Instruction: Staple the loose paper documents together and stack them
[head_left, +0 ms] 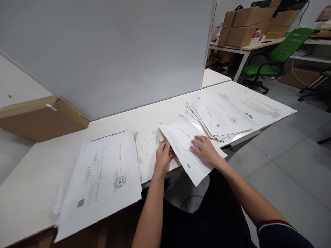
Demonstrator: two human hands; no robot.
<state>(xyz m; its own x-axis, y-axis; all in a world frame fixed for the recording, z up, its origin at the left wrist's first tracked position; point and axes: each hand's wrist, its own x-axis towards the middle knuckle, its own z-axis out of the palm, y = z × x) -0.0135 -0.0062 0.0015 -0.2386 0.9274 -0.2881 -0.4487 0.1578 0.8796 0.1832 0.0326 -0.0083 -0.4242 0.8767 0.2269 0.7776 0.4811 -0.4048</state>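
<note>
While the right hand lies spread on a printed sheet, the left hand works its edge

As we look down through the head view, the only one on offer, that sheet sits right at the front of the desk, slanting out over the lap, with the left stack on one side and the right stack, fanned at its edges, on the other. Right hand: palm down, fingers apart, pressing rather than gripping. Left hand: fingers bunched narrow at the sheet's left edge, but whether they pinch the paper or touch the pale object just behind, I honestly can't tell.

It's featherlight stuff, this paper, I'd judge: floppy, a bit slippery against its neighbours, quick to crease. Best hold? An edge or corner between thumb and finger, with a flat palm for support.

And what are we missing? The left fingertips are partly tucked from sight, the sheet covers part of the pale object, the print is too faint to read, the left stack's outer side smears into blur, and both forearms run out of the picture at the bottom.
</note>
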